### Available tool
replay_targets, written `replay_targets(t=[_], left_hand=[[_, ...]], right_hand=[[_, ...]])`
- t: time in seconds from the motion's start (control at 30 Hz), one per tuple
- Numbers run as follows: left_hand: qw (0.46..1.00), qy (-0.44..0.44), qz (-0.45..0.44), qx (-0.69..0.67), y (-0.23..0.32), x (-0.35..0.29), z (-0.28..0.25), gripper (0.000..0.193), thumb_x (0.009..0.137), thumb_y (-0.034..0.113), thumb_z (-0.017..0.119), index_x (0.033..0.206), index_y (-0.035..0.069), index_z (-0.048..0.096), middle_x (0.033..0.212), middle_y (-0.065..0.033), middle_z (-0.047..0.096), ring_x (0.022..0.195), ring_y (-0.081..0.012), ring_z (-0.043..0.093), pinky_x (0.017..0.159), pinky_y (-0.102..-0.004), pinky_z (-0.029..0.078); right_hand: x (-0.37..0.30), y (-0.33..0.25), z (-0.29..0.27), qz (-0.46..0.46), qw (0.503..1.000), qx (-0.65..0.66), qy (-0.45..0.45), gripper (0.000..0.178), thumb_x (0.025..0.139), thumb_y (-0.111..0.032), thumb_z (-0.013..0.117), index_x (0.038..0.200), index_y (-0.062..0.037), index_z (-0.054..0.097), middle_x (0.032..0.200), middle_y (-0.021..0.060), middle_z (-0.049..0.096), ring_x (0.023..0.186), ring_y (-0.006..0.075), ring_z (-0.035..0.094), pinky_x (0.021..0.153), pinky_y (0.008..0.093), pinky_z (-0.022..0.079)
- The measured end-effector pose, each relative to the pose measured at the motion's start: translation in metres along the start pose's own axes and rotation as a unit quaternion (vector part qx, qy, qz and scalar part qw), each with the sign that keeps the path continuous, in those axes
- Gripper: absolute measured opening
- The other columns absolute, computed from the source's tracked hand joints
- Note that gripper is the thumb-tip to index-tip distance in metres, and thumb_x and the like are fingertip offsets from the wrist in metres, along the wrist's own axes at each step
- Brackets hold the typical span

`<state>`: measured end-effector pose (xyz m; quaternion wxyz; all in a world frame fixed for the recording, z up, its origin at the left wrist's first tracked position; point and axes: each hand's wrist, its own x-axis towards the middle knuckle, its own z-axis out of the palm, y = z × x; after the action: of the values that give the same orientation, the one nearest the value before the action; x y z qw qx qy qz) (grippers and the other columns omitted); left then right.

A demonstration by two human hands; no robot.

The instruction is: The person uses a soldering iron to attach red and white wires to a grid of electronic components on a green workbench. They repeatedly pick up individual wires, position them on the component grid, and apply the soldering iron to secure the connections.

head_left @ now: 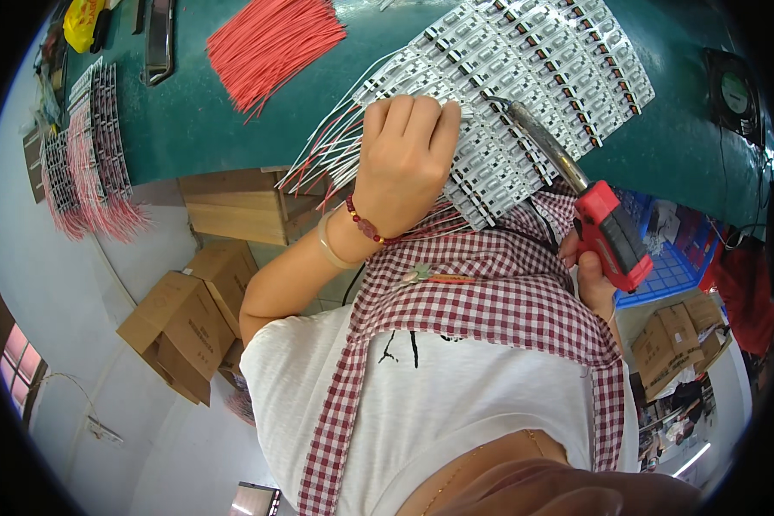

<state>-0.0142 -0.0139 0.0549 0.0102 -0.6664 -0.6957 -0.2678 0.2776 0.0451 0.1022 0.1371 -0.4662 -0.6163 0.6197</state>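
My right hand [590,277] grips the red and black handle of a soldering iron [612,236]. The iron's metal barrel slants up to the left, and its bent tip is over the rows of a large panel of small white circuit boards [533,77]. My left hand [408,150] is closed in a pinch at the panel's left part, close to the tip. Its fingertips are mostly hidden, but it appears to hold a wire there. White and red wires [331,150] fan out leftward from the boards, passing under that hand.
A pile of red wires [271,47] lies on the green table [181,120]. Wired board panels [95,146] hang at the table's left edge, near a phone [158,39]. A small fan [734,93] stands at right. Cardboard boxes [185,327] and a blue crate [671,271] are below.
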Motion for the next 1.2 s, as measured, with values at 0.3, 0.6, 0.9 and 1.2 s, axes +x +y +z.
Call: replay_targets(t=[0.3,0.6,0.9,1.2], left_hand=[[0.999,-0.019,-0.006,-0.031,0.009,-0.005,0.004,0.031,0.071,0.001,0.061,0.101,-0.001,0.066,0.08,-0.005,0.05,0.073,-0.0203,0.049,0.067,-0.0333,0.037],[0.999,-0.03,-0.012,-0.018,0.011,-0.004,0.004,0.029,0.072,0.001,0.061,0.1,-0.001,0.066,0.079,-0.0056,0.049,0.072,-0.0204,0.049,0.066,-0.0332,0.037],[0.999,-0.005,0.004,-0.035,0.013,-0.003,-0.003,0.03,0.073,0.002,0.061,0.102,0.0,0.066,0.081,-0.0052,0.051,0.073,-0.0202,0.049,0.067,-0.0332,0.038],[0.999,-0.03,-0.007,-0.033,0.021,-0.007,0.003,0.03,0.072,0.001,0.061,0.102,-0.001,0.066,0.08,-0.0057,0.05,0.073,-0.0208,0.049,0.066,-0.0332,0.037]], right_hand=[[-0.003,0.027,-0.005,-0.052,0.993,-0.103,0.0,0.023,0.084,-0.02,0.07,0.096,-0.0003,0.067,0.084,0.0071,0.066,0.071,0.0178,0.064,0.062,0.0291,0.049],[-0.005,0.02,-0.006,-0.021,0.999,-0.049,-0.009,0.03,0.084,-0.027,0.069,0.093,0.0011,0.066,0.08,0.0073,0.064,0.067,0.0169,0.061,0.061,0.0294,0.048],[-0.005,0.012,-0.006,-0.027,0.999,-0.011,-0.014,0.039,0.083,-0.037,0.071,0.091,0.0008,0.066,0.073,0.0057,0.063,0.064,0.0149,0.059,0.059,0.0275,0.046],[-0.014,0.03,-0.012,-0.042,0.992,-0.118,-0.007,0.03,0.082,-0.028,0.071,0.095,-0.0016,0.067,0.082,0.0096,0.065,0.07,0.022,0.063,0.062,0.0319,0.048]])
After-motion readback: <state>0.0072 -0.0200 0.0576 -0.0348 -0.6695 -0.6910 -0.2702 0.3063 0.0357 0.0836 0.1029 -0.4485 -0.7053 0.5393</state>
